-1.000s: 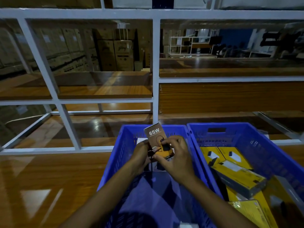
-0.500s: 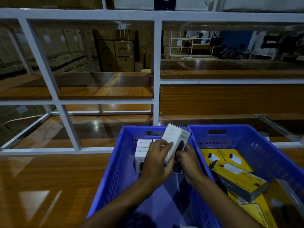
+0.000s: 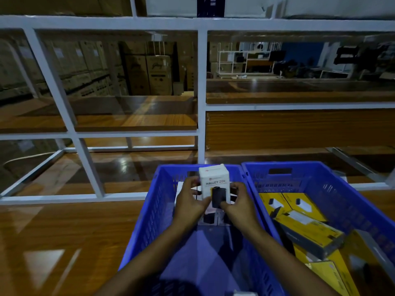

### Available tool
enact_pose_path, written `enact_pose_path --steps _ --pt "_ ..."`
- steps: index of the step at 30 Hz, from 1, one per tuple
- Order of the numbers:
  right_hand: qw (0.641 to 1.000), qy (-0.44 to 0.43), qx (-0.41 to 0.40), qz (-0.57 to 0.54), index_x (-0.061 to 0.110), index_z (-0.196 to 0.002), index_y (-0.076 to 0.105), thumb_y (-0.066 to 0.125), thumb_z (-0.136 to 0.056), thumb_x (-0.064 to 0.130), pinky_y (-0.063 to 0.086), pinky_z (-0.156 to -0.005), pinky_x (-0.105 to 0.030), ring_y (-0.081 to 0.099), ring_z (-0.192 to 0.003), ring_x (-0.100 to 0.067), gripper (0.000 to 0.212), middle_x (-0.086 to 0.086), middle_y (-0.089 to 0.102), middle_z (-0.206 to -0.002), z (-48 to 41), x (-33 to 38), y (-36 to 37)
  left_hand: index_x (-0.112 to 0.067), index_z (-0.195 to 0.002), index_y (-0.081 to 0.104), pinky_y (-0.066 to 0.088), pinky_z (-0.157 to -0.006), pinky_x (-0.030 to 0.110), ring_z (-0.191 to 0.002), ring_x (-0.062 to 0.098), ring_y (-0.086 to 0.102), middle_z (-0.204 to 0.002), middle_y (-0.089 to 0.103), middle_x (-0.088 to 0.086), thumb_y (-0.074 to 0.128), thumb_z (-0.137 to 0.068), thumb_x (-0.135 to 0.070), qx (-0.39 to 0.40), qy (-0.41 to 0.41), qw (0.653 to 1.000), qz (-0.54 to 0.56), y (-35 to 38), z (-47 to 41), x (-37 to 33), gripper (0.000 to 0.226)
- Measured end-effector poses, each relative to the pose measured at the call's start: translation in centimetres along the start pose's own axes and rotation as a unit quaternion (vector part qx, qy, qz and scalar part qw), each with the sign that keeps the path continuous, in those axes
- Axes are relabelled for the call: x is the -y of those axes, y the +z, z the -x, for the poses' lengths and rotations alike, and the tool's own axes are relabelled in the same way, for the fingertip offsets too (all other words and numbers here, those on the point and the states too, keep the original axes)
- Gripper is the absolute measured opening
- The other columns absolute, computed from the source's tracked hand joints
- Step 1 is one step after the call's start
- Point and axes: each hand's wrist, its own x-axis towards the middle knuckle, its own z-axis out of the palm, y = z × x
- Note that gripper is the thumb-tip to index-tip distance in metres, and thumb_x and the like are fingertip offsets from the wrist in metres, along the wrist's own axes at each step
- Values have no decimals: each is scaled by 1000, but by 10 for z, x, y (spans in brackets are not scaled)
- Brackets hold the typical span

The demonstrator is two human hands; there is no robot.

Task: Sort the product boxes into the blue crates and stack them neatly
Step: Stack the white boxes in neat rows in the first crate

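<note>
Seen on my remote feed: left grip and right grip, both bare; left forearm and right forearm uncovered to the frame edge.

Near half of the left blue plastic crate lies open; small white cardboard boxes (half hidden) line its far wall; yellow cardboard boxes clutter the right blue crate.

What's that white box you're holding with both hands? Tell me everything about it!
The white box is a small, tall cardboard carton standing nearly upright. Its front has a little red logo, grey lettering starting HALLEY, and a dark picture lower down. The left hand grips its left side and the right hand its right. It is held over the far end of the left blue crate.
</note>
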Motion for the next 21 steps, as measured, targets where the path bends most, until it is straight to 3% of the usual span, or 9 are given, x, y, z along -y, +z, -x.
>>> enact_pose_path --steps 3,7,10,13,16,21 --pt "994 -14 42 101 23 -116 44 75 -76 27 57 -74 -39 67 -96 -20 51 0 68 -109 5 -1 0 -21 -127 50 54 -64 14 -86 4 65 -107 64 -5 76 -75 4 84 -86 992 -23 -9 -13 11 64" --pt "959 -34 129 249 17 -149 20 66 -87 30 47 -64 -29 66 -96 -26 79 -6 67 -114 10 -1 -1 -13 -120 48 56 -65 27 -92 20 63 -105 65 5 81 -68 -2 194 -138 961 -140 -2 -18 38 63" --pt "932 -25 145 332 17 -157 5 68 -85 18 51 -75 -35 62 -106 -30 96 -11 60 -122 7 -5 -2 -16 -107 45 57 -74 37 -95 21 63 -102 65 4 84 -61 -9 221 -131 939 -227 10 -15 54 61" --pt "908 -30 142 393 14 -153 26 58 -86 7 49 -92 -37 57 -115 -34 74 -14 53 -130 4 -9 -4 -12 -113 44 55 -85 42 -103 25 61 -112 63 7 85 -60 -10 246 -115 927 -260 25 -12 69 66" --pt "898 -22 161 409 9 -131 53 57 -87 8 49 -96 -39 57 -115 -36 44 -16 50 -132 3 -6 -4 -9 -118 43 51 -81 33 -107 24 59 -118 63 9 83 -67 -11 230 -84 937 -251 37 -11 78 64" --pt "864 -8 180 471 5 -125 57 60 -90 14 39 -107 -40 47 -124 -38 36 -19 42 -137 0 0 -2 -10 -114 42 39 -74 24 -105 21 58 -111 59 5 76 -78 -12 201 -40 951 -233 55 -7 92 49"
